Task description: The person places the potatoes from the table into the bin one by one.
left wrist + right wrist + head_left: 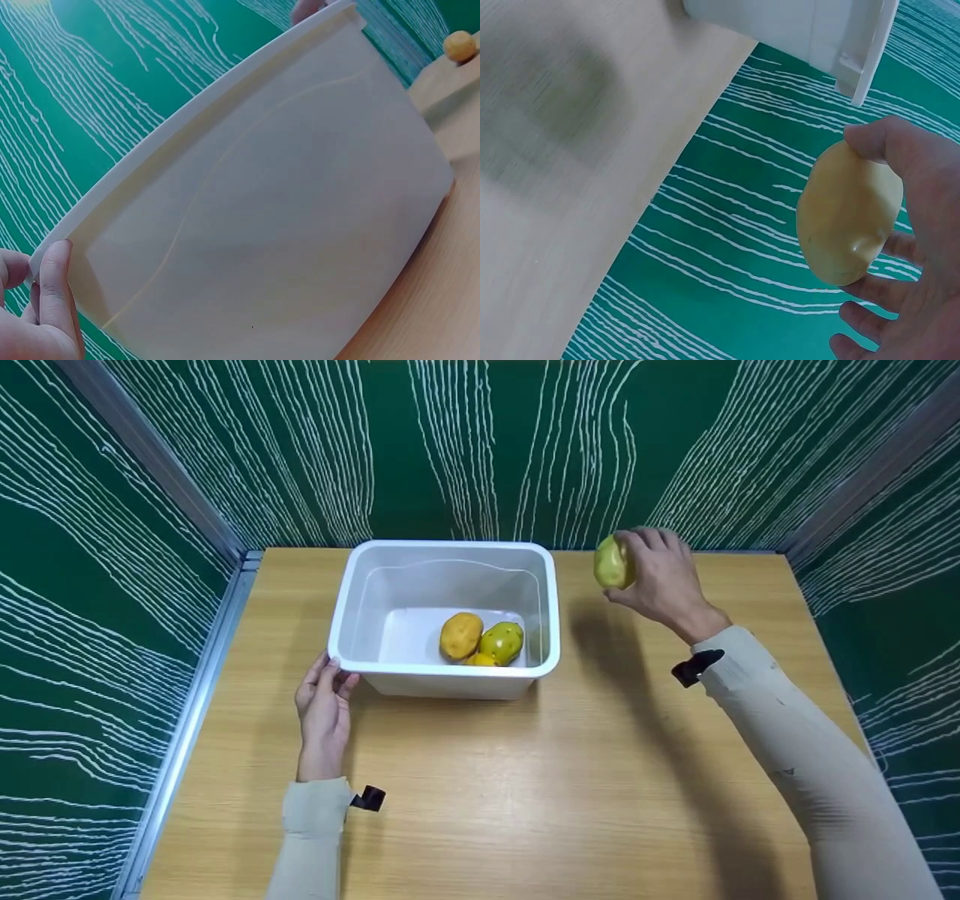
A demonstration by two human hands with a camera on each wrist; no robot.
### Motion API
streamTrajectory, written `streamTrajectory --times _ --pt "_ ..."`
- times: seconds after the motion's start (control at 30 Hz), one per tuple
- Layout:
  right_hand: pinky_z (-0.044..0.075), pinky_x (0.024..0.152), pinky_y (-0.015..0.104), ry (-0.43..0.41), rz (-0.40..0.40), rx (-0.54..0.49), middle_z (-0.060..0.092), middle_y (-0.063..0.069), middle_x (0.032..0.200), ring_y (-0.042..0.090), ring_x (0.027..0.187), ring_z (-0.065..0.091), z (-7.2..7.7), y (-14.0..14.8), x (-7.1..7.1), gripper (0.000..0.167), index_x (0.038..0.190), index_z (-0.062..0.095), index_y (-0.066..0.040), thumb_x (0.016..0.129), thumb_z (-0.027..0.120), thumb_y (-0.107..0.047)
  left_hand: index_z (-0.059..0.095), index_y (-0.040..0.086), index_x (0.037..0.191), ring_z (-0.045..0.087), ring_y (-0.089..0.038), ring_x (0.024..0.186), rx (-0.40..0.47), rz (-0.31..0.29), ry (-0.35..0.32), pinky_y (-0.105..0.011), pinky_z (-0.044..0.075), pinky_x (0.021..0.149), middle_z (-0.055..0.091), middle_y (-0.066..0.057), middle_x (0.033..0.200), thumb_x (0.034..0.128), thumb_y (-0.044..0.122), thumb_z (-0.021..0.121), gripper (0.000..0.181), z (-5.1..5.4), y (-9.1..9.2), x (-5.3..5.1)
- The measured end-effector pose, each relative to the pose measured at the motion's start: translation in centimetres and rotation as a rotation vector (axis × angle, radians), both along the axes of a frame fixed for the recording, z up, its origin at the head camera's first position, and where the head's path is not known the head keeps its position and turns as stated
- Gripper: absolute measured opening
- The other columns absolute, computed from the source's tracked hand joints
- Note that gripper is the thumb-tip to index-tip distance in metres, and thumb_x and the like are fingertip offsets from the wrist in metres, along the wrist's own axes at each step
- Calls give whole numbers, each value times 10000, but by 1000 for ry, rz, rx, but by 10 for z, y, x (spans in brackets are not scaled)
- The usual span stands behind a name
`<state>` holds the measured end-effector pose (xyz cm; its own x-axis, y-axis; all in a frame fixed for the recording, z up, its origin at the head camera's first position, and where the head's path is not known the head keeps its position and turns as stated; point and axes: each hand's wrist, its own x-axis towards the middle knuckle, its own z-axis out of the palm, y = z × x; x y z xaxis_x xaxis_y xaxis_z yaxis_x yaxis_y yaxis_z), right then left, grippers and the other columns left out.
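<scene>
A white plastic bin [442,682] stands on the table. Inside it lie a yellow potato [461,636], a spotted green fruit or vegetable [502,643] and a partly hidden orange-yellow piece [482,659]. At the bin's near left corner, my left hand [325,712] pinches the rim; the left wrist view shows the thumb [56,277] against the outer wall. To the right of the bin, my right hand [660,577] holds a yellowish-green potato [613,562] above the table. The right wrist view shows this potato [849,214] between thumb and fingers, apart from the bin.
The wooden table [450,787] has a metal rail [187,720] along its left side. Green walls [517,450] with white wavy lines stand behind and at both sides. A small round yellow item [460,46] shows beyond the bin in the left wrist view.
</scene>
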<state>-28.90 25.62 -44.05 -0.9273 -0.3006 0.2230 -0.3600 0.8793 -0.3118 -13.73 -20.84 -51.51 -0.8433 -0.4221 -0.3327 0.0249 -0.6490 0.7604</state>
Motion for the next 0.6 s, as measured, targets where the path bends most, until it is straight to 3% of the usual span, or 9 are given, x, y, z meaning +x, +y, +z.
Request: streamTrajectory --times 0.6 --pt "374 1192 708 61 88 -6 518 238 1480 464 1395 398 9 -24 3 820 1488 528 -43 804 910 -289 451 -81 1498 646 -108 803 -13 4 7 -125 636 707 618 -102 1094 1088 -13 514 421 0 1 0"
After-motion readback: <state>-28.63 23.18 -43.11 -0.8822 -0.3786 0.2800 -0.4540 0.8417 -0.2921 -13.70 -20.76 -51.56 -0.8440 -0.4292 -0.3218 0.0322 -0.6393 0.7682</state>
